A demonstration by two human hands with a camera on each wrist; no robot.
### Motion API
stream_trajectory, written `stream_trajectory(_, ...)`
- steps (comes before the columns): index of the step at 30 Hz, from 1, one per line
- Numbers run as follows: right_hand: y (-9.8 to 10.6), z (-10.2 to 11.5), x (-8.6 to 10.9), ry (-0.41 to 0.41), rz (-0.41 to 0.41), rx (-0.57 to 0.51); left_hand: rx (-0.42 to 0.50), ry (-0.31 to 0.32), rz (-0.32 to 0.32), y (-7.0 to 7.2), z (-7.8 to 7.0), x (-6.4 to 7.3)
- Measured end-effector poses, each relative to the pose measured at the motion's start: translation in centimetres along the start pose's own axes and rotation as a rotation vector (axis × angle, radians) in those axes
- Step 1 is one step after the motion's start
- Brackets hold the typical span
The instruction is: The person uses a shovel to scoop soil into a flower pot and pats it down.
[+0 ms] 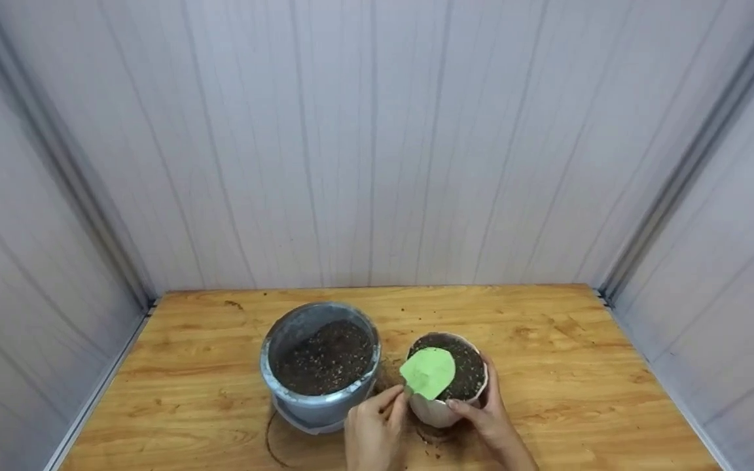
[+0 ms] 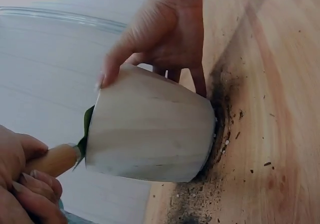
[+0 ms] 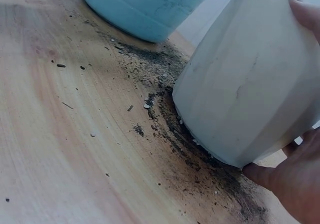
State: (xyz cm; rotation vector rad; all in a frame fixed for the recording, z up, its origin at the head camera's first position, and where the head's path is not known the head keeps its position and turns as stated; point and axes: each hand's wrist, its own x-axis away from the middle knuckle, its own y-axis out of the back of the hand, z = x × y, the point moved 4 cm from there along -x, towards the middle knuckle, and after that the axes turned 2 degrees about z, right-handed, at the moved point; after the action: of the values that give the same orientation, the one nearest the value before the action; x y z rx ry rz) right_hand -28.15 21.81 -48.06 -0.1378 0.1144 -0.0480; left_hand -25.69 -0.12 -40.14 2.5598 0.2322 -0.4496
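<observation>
My left hand (image 1: 376, 428) grips the wooden handle (image 2: 54, 160) of a small garden trowel. Its light green blade (image 1: 430, 374) lies over the left part of the dark soil (image 1: 465, 373) in a white flower pot (image 2: 150, 126). That pot, filled with soil close to its rim, stands tilted slightly on the table. My right hand (image 1: 496, 418) holds it from the right, thumb at the near rim and fingers round the far side. To the left stands a larger blue-grey pot (image 1: 320, 402), with soil (image 1: 331, 360) lying below its rim.
Spilled soil (image 3: 185, 154) with white grains rings the white pot's base and reaches toward the blue-grey pot. Scattered crumbs dot the wooden table (image 1: 580, 366). Pale panel walls (image 1: 370, 144) enclose the table at the back and both sides.
</observation>
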Motion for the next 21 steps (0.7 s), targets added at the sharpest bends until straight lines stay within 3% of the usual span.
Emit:
stream_trajectory(7, -0.3, -0.1, 0.0, 0.016, 0.005, -0.004, 0.086, 0.077, 0.018, 0.3, 0.1, 0.0)
stream_trajectory(10, -0.1, -0.1, 0.2, 0.023, 0.006, 0.003, 0.098, 0.087, -0.017, -0.3, 0.1, -0.3)
stream_trajectory(13, 0.0, 0.0, 0.3, 0.030, -0.002, 0.006, 0.014, 0.058, -0.046, -0.6, -0.2, -0.5)
stream_trajectory(17, -0.2, 0.1, 0.1, 0.037, 0.011, 0.000, -0.100, 0.024, -0.035, -0.5, -0.9, -1.0)
stream_trajectory(21, -0.3, 0.2, 0.0, 0.046, 0.026, -0.003, -0.106, -0.017, -0.030, -0.3, -1.4, -1.7)
